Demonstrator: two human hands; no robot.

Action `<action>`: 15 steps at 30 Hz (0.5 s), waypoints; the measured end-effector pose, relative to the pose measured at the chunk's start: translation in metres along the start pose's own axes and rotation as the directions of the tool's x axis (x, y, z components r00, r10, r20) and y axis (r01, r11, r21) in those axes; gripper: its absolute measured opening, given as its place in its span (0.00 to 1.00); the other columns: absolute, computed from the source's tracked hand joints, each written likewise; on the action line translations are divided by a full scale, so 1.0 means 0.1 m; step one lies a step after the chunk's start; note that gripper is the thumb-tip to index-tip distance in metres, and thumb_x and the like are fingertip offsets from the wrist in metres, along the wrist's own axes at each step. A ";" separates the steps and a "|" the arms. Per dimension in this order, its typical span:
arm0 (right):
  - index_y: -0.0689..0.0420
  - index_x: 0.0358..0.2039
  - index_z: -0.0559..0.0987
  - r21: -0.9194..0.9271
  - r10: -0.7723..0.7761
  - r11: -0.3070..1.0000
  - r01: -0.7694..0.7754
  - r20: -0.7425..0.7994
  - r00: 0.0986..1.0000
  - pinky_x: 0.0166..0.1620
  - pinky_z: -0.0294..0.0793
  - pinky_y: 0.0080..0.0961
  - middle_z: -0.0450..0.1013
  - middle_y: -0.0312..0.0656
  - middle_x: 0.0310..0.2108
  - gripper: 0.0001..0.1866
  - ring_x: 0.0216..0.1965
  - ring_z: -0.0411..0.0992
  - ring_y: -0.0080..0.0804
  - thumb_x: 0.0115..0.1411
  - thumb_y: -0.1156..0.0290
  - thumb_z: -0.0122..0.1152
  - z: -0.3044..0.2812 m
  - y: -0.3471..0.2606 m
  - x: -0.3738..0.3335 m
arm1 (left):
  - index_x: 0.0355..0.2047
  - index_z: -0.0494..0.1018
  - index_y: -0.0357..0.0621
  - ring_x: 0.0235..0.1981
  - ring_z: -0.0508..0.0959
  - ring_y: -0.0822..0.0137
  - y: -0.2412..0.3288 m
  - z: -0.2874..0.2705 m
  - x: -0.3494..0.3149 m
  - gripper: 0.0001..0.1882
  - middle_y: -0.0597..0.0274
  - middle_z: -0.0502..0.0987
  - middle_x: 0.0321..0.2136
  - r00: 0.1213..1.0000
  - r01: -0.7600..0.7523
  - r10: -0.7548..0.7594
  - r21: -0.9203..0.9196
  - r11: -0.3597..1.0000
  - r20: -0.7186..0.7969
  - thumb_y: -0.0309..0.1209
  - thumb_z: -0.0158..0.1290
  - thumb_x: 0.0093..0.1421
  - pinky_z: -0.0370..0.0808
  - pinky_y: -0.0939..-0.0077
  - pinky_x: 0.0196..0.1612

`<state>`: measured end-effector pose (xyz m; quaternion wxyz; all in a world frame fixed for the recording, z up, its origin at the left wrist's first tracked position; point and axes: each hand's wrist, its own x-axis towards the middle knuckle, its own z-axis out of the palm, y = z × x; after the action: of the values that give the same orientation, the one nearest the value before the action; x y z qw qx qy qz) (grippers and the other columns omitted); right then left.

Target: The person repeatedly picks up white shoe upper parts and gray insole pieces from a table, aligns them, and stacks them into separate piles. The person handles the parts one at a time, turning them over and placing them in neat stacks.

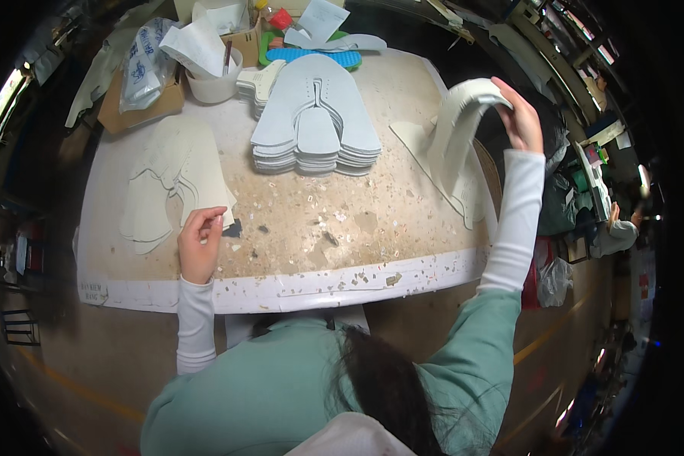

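My right hand (521, 125) is raised at the right of the table, closed on the top of a bent stack of cream shoe-upper pieces (452, 140), which curves over and hangs down. Its lower end rests on the table by more cream pieces. At the near left, my left hand (201, 242) has its fingers curled and the thumb pressed to the fingertips; whether anything is pinched there cannot be made out. Beside it lies a spread of flat cream upper pieces (178, 152). A neat stack of pale grey-blue upper pieces (317, 106) stands at the far middle.
Small scraps (334, 237) litter the tabletop. At the back are a white tub (214, 82) with papers, a cardboard box (133, 99) holding a plastic bag, a blue sole-shaped piece (315, 58) and a red-capped bottle (277, 17). A person (619, 234) sits far right.
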<state>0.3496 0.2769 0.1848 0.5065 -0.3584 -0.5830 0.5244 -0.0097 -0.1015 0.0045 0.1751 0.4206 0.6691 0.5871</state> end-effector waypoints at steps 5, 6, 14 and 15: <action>0.71 0.52 0.65 0.215 -0.100 0.964 0.155 -0.247 0.964 0.48 0.75 0.36 0.65 0.51 0.51 0.24 0.47 0.70 0.42 0.52 0.86 0.50 0.32 0.54 1.30 | 0.33 0.75 0.35 0.28 0.71 0.77 0.03 -0.01 0.00 0.06 0.62 0.74 0.31 0.998 -0.029 0.039 0.164 0.986 -0.056 0.22 0.48 0.59 0.67 0.87 0.30; 0.70 0.54 0.64 0.263 -0.129 0.943 0.204 -0.278 0.952 0.48 0.75 0.37 0.64 0.51 0.51 0.26 0.46 0.70 0.42 0.52 0.87 0.49 0.40 0.66 1.48 | 0.33 0.75 0.35 0.28 0.71 0.77 0.03 -0.01 0.00 0.06 0.62 0.74 0.31 0.996 -0.034 0.045 0.148 0.988 -0.072 0.22 0.48 0.59 0.67 0.87 0.29; 0.58 0.60 0.61 0.375 0.115 0.922 0.095 -0.502 0.857 0.49 0.70 0.37 0.65 0.48 0.50 0.38 0.44 0.70 0.41 0.44 0.92 0.44 0.82 2.00 1.82 | 0.31 0.75 0.35 0.26 0.70 0.78 -0.04 -0.01 0.04 0.05 0.63 0.74 0.29 0.993 -0.016 0.036 0.170 0.985 -0.117 0.22 0.49 0.58 0.66 0.87 0.28; 0.59 0.60 0.60 0.420 0.194 0.907 0.036 -0.491 0.849 0.50 0.70 0.36 0.65 0.50 0.51 0.38 0.45 0.70 0.42 0.44 0.92 0.42 0.83 2.18 1.73 | 0.31 0.75 0.35 0.25 0.70 0.78 -0.03 -0.01 0.04 0.05 0.63 0.74 0.29 0.993 -0.011 0.031 0.171 0.985 -0.116 0.22 0.49 0.58 0.65 0.87 0.28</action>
<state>0.2051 0.4631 0.0147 0.6872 -0.3958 -0.2831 0.5394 -0.0142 -0.0988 0.0026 0.0924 0.4057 0.7215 0.5535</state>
